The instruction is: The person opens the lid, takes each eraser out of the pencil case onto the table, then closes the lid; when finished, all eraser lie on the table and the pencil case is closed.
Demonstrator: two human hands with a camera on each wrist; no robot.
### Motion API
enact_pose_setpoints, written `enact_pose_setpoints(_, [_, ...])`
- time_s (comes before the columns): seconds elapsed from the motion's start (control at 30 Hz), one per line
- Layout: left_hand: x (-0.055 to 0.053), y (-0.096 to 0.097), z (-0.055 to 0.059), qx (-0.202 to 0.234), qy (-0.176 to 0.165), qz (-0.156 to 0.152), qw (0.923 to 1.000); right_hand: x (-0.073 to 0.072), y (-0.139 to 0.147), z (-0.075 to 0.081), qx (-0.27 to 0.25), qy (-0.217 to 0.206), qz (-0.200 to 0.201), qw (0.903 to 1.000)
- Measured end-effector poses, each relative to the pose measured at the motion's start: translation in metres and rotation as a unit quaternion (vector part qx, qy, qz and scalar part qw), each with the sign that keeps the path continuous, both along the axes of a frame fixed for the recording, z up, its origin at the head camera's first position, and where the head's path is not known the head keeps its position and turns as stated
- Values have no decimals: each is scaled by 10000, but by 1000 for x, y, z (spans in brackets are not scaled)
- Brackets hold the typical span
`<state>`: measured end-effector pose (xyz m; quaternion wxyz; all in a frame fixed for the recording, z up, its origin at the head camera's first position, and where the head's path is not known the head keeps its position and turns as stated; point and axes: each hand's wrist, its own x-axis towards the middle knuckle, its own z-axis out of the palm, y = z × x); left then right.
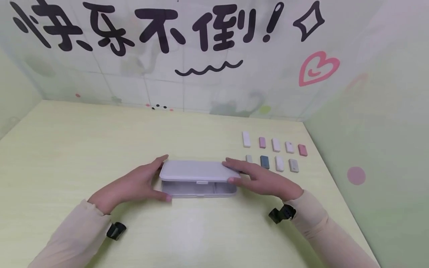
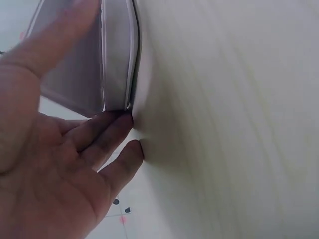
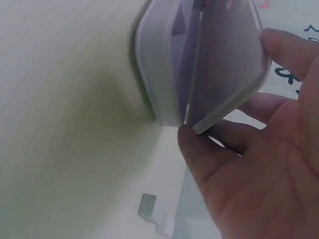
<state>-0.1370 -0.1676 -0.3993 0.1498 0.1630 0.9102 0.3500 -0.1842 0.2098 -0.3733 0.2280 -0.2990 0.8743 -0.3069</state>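
A pale lilac pencil case (image 1: 199, 171) lies lengthwise on the table, its lid partly raised over the lower tray (image 1: 187, 189). A latch tab shows at the lid's front edge and a divider inside near the right end. My left hand (image 1: 139, 184) spans the left end, thumb at the front corner and fingers behind. In the left wrist view, its fingertips touch the back edge of the case (image 2: 117, 55). With my right hand (image 1: 259, 175) I hold the lid's right end, thumb on the front edge; in the right wrist view, fingers reach the lid's hinge side (image 3: 224, 64).
Several small blocks stand in two rows at the back right, among them a blue one (image 1: 264, 162), a red one (image 1: 302, 150) and a grey one (image 1: 293, 165). A wall (image 1: 207, 93) with black lettering closes the table's back; another wall (image 1: 378, 149) flanks its right edge.
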Motion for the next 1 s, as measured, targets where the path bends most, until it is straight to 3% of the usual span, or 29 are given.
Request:
enact_pose_setpoints(0.37, [4, -1, 7, -187, 233, -114, 9995, 2, -5, -8, 142, 915, 301, 9953])
enact_pose_setpoints(0.57, [2, -1, 4, -185, 178, -194, 9995, 5, -7, -12, 238, 1069, 271, 9936])
enact_pose_setpoints(0.87, [-1, 0, -2, -250, 468, -237, 9983, 7, -12, -20, 349, 1469, 290, 9881])
enact_pose_setpoints(1.0, [-1, 2, -2, -373, 527, -300, 9975, 8, -13, -22, 327, 1413, 285, 9890])
